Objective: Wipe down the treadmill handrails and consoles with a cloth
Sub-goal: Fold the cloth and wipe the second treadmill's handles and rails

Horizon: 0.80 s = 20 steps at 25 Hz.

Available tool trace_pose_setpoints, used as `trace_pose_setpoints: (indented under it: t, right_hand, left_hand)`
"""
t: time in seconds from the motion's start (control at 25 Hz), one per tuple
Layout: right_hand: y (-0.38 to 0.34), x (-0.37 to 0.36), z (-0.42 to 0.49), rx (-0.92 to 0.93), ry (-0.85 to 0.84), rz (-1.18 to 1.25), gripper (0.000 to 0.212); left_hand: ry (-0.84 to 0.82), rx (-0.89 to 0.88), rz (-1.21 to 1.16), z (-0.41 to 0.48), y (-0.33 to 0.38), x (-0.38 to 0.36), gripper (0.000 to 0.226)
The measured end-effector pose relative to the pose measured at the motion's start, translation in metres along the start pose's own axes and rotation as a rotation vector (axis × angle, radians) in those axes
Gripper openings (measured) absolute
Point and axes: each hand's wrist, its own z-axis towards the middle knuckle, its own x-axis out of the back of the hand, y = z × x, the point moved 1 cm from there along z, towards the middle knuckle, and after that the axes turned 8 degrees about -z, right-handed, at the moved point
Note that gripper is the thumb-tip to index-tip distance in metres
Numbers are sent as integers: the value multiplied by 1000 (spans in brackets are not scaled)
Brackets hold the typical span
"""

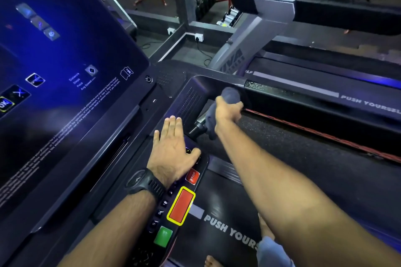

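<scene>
One dark grey cloth (231, 93) is bunched in the right hand (229, 108), whose fingers curl tightly round it; a wad of it stands out above the knuckles and a tail hangs below the wrist side, draped over the short grip bar (197, 129) that juts from the console (121, 128); the bar's black end shows just beyond the cloth. The hand and cloth sit at the console's right corner, just beside the start of the long side handrail (293, 95); whether the cloth touches that rail cannot be told.

The left hand (173, 151) lies flat and wide on the sloping button surface (152, 219), fingers straight and together, thumb spread towards the belt, holding nothing; it is near the cloth but apart from it; one black watch (145, 182) is on its wrist.

Counted: one cloth; two hands; one lit screen (65, 50); two red buttons, a small one marked STOP (192, 176) and a large yellow-edged one (181, 205); one green button (163, 238); two treadmills, the near belt (293, 154) and a second machine (325, 8) to the right; two wall sockets (199, 37); two bare feet (211, 262) on the belt.
</scene>
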Motion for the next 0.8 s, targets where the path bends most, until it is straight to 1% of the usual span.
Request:
trace_pose_setpoints:
  t: [0.08, 0.12, 0.2, 0.24, 0.28, 0.36, 0.44, 0.56, 0.6, 0.72, 0.8]
  right_hand:
    - [14, -1, -35, 122, -64, -173, 92]
    - [20, 1, -50, 200, -87, -258, 96]
    - [20, 12, -69, 360, -53, -361, 91]
    - [14, 18, -77, 437, -20, -357, 87]
    - [6, 21, -85, 499, 0, -317, 85]
    - [-9, 11, -99, 543, -6, -206, 83]
    - [-20, -12, -109, 481, -14, -149, 80]
    - [-30, -50, -109, 300, -55, -112, 70]
    - [-31, -60, -102, 235, -48, -115, 66]
    - [-27, -87, -81, 89, -28, -155, 65]
    - [-25, -102, -76, 26, -78, -215, 68]
  left_hand:
    - [-2, -12, -14, 0, 0, 0, 91]
    - [-1, -27, -46, -1, -1, 1, 89]
    - [41, -53, -183, -6, -3, 8, 82]
    - [88, -62, -232, -7, -6, 14, 77]
    - [131, -73, -222, -6, -12, 22, 73]
    - [170, -103, -38, 2, -27, 37, 72]
    - [152, -140, 224, 11, -40, 50, 76]
    - [157, -204, 627, 21, -54, 64, 82]
    - [160, -216, 721, 24, -57, 68, 82]
    - [133, -289, 907, 32, -64, 80, 79]
    - [101, -335, 969, 41, -65, 84, 80]
